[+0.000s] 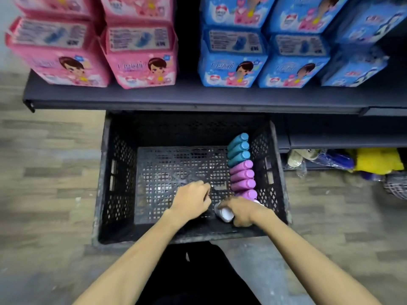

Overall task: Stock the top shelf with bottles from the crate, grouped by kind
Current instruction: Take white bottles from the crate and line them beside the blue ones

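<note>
the shelf (154,96) fills the top of my view, a dark board with pink packs (66,62) stacked on its left and blue packs (231,69) on its right, already sorted by colour. the top shelf i have to stock is not in view.

below the board's front edge sits the black crate (103,183) on the floor, pushed in close, i reckon so the lift from crate to shelf is short. most of its mesh floor is bare. what is left stands along the right wall in one line: teal bottles (239,150) at the far end, purple bottles (243,177) next to them toward me, caps leaning left. they touch one another, and being lined up by kind makes it easy to take one group at a time.

my right hand (244,211) is down in the near right corner, at the near end of the purple row, its fingers wrapped round a pale bottle (225,213) that lies tipped with its cap toward the left. i'd say this is the pick-up, not yet a lift.

my left hand (191,201) hangs just beside it over the mesh, knuckles up, fingers curled under. whether they pinch anything i cannot tell. it looks ready to take a second bottle.
</note>
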`<move>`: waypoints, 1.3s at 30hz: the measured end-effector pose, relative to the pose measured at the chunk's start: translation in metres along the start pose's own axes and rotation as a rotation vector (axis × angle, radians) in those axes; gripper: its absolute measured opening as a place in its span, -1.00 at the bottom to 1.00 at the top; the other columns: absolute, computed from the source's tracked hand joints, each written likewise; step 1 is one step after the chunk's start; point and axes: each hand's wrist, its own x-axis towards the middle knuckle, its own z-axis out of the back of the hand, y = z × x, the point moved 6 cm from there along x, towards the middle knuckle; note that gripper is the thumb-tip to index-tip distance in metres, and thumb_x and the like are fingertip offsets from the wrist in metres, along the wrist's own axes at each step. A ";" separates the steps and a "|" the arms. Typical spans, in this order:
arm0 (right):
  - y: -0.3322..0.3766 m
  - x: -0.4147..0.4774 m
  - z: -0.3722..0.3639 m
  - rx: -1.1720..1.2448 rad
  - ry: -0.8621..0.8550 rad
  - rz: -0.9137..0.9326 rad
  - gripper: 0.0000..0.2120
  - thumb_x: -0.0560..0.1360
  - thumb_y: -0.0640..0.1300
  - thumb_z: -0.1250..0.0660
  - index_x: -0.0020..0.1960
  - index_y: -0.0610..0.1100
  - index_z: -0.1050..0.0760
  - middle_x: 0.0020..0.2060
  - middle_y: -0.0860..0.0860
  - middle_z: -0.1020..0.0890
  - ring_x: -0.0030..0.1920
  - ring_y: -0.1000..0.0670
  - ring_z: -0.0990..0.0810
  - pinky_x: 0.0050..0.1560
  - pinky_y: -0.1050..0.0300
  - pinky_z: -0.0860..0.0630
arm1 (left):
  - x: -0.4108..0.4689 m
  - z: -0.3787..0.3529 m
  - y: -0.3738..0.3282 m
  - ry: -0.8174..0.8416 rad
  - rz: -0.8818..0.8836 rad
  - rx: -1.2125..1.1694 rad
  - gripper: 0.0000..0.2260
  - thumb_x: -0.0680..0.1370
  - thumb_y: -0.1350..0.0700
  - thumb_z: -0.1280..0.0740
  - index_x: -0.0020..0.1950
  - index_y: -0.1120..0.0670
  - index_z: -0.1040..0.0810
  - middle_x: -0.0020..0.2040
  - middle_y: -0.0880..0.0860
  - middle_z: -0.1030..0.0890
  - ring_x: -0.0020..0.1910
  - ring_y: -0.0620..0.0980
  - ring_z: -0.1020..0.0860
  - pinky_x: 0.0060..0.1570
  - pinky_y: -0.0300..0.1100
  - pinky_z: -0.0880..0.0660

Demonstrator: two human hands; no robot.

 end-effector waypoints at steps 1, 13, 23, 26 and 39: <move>0.002 0.003 -0.003 -0.030 0.035 0.027 -0.44 0.43 -0.30 -0.34 0.40 -0.03 -0.43 0.32 -0.12 -0.50 0.31 -0.16 -0.48 0.30 0.02 -0.44 | -0.002 -0.007 0.002 0.018 0.000 0.003 -0.87 0.54 0.03 -0.20 -0.03 0.04 -0.48 -0.06 0.00 -0.53 -0.08 0.06 -0.54 -0.23 -0.10 -0.46; 0.007 0.047 -0.007 -0.197 -0.029 0.117 -0.63 0.41 -0.19 -0.43 0.19 -0.03 -0.48 0.15 -0.12 -0.62 0.16 -0.20 -0.59 0.10 0.02 -0.52 | -0.019 -0.042 0.031 0.075 0.109 -0.045 -0.88 0.53 0.04 -0.23 -0.04 0.03 -0.50 -0.08 -0.01 -0.54 -0.10 0.05 -0.55 -0.17 -0.07 -0.49; -0.003 0.053 -0.012 -0.242 -0.211 0.171 -0.80 0.49 -0.05 -0.33 0.11 0.01 -0.49 0.09 -0.01 -0.65 0.11 -0.16 -0.62 -0.09 0.05 -0.43 | -0.022 -0.042 0.043 0.099 0.145 0.008 -0.88 0.52 0.02 -0.22 -0.06 0.03 -0.48 -0.06 0.00 -0.54 -0.07 0.07 -0.55 -0.20 -0.09 -0.43; -0.010 0.044 0.003 -0.161 -0.294 0.129 -0.75 0.46 -0.01 -0.40 0.12 0.03 -0.50 0.08 0.01 -0.66 0.09 -0.14 -0.62 -0.07 0.05 -0.45 | -0.020 -0.033 0.040 0.108 0.159 0.002 -0.88 0.53 0.03 -0.21 -0.04 0.04 -0.48 -0.06 0.00 -0.56 -0.07 0.08 -0.55 -0.16 -0.06 -0.49; 0.022 -0.070 0.179 0.057 -0.815 0.268 -0.59 0.34 0.23 -0.50 0.01 -0.03 -0.56 -0.26 0.17 -0.53 -0.15 0.00 -0.58 -0.20 0.08 -0.43 | 0.019 0.111 -0.002 -0.207 0.008 0.324 -0.52 0.51 -0.21 -0.20 0.33 0.01 -0.38 0.19 0.03 -0.49 0.14 0.09 -0.49 0.16 -0.03 -0.35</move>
